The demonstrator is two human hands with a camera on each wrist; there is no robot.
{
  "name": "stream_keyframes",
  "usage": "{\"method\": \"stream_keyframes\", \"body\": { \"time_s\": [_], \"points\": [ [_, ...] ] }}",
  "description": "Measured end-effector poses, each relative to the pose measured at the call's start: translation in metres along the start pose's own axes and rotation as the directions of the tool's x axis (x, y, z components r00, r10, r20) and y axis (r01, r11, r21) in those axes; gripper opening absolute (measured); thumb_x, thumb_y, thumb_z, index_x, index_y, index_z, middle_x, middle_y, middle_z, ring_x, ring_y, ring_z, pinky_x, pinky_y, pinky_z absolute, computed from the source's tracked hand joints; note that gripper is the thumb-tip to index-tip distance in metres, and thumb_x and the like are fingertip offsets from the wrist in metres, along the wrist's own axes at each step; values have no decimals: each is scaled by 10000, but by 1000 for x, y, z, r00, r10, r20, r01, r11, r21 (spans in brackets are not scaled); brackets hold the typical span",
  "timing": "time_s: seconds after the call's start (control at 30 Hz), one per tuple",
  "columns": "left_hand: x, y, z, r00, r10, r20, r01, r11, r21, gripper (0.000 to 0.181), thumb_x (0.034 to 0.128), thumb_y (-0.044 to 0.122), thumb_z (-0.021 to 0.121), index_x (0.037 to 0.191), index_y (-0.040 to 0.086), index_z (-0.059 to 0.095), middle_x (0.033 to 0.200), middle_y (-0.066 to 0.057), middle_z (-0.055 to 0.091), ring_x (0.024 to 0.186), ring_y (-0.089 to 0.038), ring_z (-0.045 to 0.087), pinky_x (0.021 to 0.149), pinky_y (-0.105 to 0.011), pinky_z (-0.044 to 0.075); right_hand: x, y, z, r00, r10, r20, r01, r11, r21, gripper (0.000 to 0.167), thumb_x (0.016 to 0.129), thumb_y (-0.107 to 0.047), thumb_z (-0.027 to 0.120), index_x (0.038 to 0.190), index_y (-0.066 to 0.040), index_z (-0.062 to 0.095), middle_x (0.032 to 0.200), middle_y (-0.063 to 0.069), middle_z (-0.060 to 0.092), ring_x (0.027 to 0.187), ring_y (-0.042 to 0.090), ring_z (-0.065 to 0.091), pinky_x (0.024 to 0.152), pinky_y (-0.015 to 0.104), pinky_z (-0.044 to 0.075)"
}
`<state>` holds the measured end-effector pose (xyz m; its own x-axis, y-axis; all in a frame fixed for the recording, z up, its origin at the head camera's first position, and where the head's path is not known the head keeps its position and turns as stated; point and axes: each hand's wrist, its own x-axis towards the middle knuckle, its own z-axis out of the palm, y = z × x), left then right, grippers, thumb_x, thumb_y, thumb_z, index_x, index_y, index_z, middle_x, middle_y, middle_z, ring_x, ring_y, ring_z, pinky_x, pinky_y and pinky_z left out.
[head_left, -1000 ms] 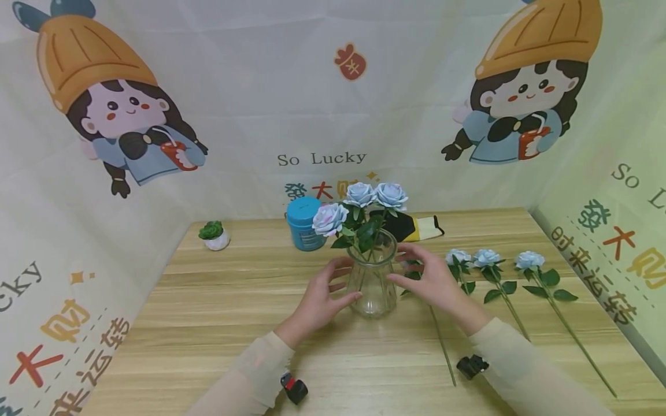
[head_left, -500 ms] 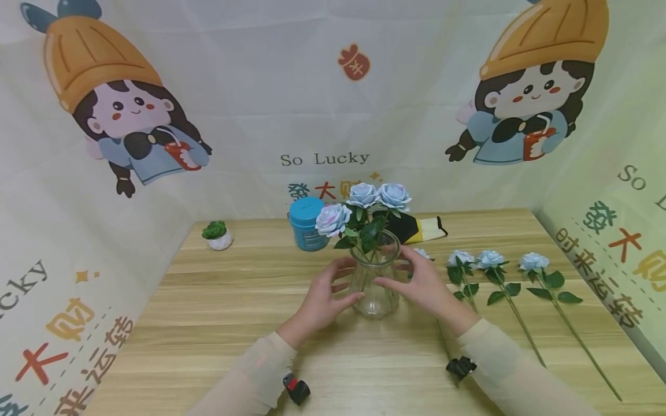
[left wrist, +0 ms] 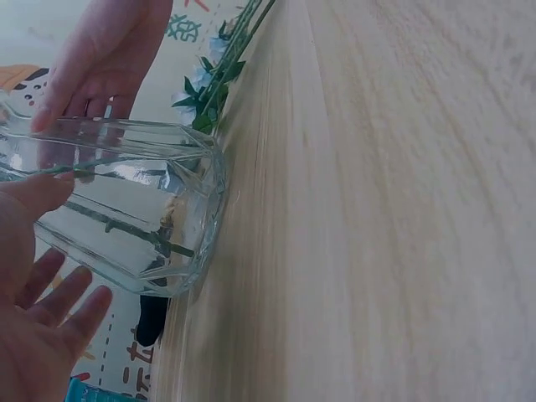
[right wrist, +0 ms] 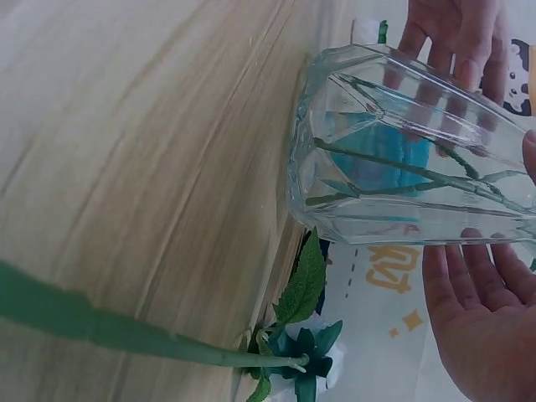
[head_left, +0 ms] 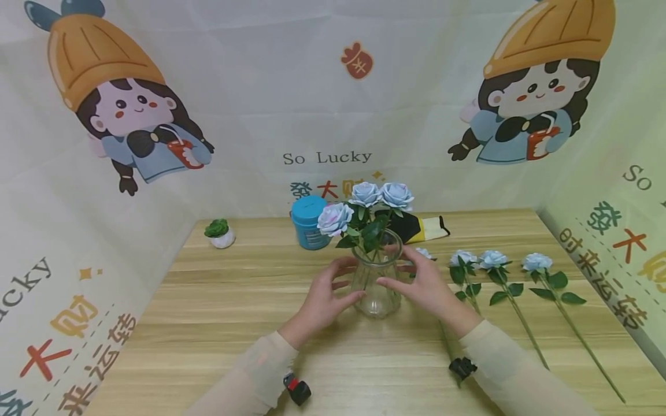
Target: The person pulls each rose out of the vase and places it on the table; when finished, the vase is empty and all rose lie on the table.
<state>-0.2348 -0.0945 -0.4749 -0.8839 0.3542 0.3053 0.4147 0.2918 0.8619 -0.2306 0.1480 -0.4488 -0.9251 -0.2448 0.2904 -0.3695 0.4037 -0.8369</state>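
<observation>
A clear glass vase (head_left: 377, 294) stands upright on the wooden table, holding three pale blue roses (head_left: 366, 195) with green leaves. On its left side, my left hand (head_left: 328, 292) curves round it, thumb toward the front. My right hand (head_left: 424, 286) cups the opposite side, its thumb over the front of the glass. Through the vase wall (right wrist: 377, 226) in the right wrist view, green stems (right wrist: 394, 172) show inside. The left wrist view has my left fingers (left wrist: 75, 310) loosely bent beside the glass; how firmly they touch is unclear.
Several more blue roses (head_left: 537, 263) lie on the right of the table (head_left: 218, 335), one partly under my right arm. A blue lidded tub (head_left: 309, 225), a small potted plant (head_left: 220, 233) and a black, yellow and white item (head_left: 416, 227) stand or lie at the back.
My right hand has moved left and closed in on the vase. My left hand has stayed beside it. The head view has shifted slightly; the vase stands where it was.
</observation>
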Motion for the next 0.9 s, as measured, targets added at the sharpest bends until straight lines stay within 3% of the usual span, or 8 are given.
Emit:
{"method": "stream_keyframes", "body": {
  "time_s": [0.1, 0.17, 0.37, 0.43, 0.47, 0.57, 0.7, 0.9],
  "points": [
    [-2, 1, 0, 994, 73, -83, -73, 997, 11, 559, 895, 46, 798, 1401, 39, 561, 1383, -144, 634, 1285, -388, 610, 1007, -510, 596, 0, 0, -1, 1000, 3, 0, -3, 1000, 2, 676, 858, -297, 862, 1447, -162, 558, 1486, 95, 581, 1238, 388, 647, 1033, 516, 581],
    [-3, 2, 0, 977, 142, -157, -140, 990, 24, 481, 902, 49, 792, 1343, 25, 603, 1311, -147, 669, 1218, -393, 645, 947, -507, 623, 0, 0, -1, 1000, 5, -3, -5, 1000, -5, 676, 859, -306, 861, 1447, -164, 558, 1480, 103, 585, 1223, 389, 656, 1027, 518, 583],
    [-1, 20, -2, 881, 321, -346, -314, 946, 78, 281, 899, 5, 775, 1166, 36, 695, 1121, -121, 726, 947, -280, 715, 706, -314, 651, 0, -1, -1, 1000, 20, -12, -20, 1000, -6, 702, 849, -316, 869, 1453, -155, 552, 1444, 124, 608, 1203, 387, 666, 1015, 516, 591],
    [2, 28, -3, 858, 354, -371, -347, 934, 87, 252, 897, -13, 767, 1138, 34, 708, 1084, -138, 722, 898, -249, 702, 664, -266, 625, 0, -1, -2, 1000, 19, -16, -19, 1000, 0, 703, 844, -310, 874, 1450, -152, 554, 1429, 122, 617, 1213, 381, 660, 1016, 512, 591],
    [3, 31, -4, 853, 363, -375, -357, 930, 87, 244, 900, -13, 764, 1134, 35, 714, 1073, -140, 716, 889, -234, 693, 653, -254, 614, 0, -1, -2, 1000, 21, -19, -21, 1000, 2, 704, 842, -306, 876, 1449, -150, 554, 1423, 121, 620, 1216, 378, 658, 1014, 511, 592],
    [9, 38, -5, 856, 360, -372, -355, 931, 85, 219, 920, 20, 754, 1135, 60, 732, 1091, -121, 710, 884, -194, 668, 632, -239, 599, 1, 0, -2, 1000, 18, -24, -18, 1000, 6, 698, 843, -287, 877, 1445, -141, 554, 1407, 132, 627, 1233, 377, 647, 1019, 507, 591],
    [16, 40, -5, 868, 312, -387, -303, 949, 85, 176, 955, 120, 748, 1131, 107, 743, 1112, -62, 711, 867, -187, 657, 612, -236, 595, 0, 1, -2, 999, 31, -26, -30, 1000, 5, 696, 841, -284, 878, 1442, -142, 556, 1400, 154, 628, 1200, 396, 664, 1010, 514, 594],
    [25, 43, -4, 865, 246, -437, -228, 969, 95, 160, 965, 189, 747, 1108, 116, 735, 1083, -36, 723, 816, -186, 667, 582, -223, 574, 0, 2, 1, 998, 55, -25, -55, 998, -8, 726, 843, -319, 874, 1464, -154, 536, 1352, 160, 647, 1158, 394, 686, 1004, 525, 594]
  ]
}}
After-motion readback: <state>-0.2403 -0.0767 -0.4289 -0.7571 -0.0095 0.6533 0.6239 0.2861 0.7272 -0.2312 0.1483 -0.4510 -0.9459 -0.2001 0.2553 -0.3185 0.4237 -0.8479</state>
